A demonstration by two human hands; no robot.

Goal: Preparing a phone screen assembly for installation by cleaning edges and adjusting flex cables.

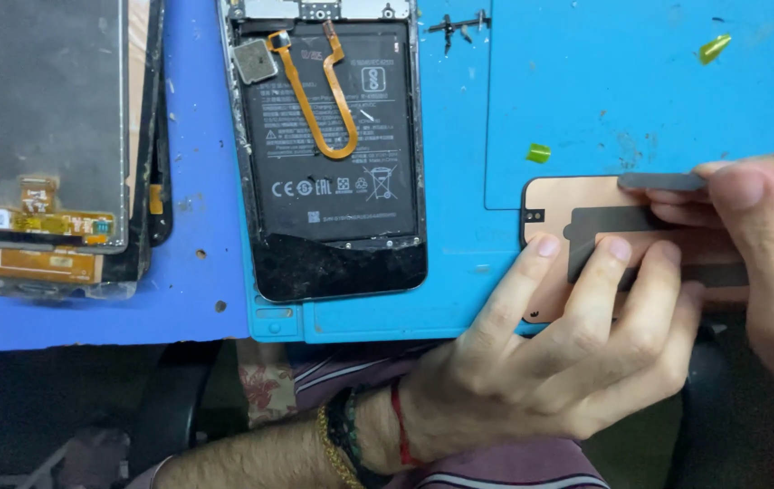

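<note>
Left hand (550,353) fingers pressing copper-backed panel (577,204), right hand (767,226) pinching grey tool (663,181) — opened phone (328,145), stacked screens (43,136) well left

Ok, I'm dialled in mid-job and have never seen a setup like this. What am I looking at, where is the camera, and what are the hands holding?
There is one picture, taken from a camera on the worker's head, looking down at the bench. No machine here: two bare hands do the work.

The left hand, with bracelets at the wrist, presses its fingertips on a copper-coloured phone panel that lies at the edge of a blue work mat. The right hand comes in from the right and pinches a thin flat grey tool at the panel's upper edge.

In the middle lies an opened phone, back off, showing its black battery and an orange flex cable. At far left sits a stack of removed screens. Small screws and green scraps lie on the mat.
</note>
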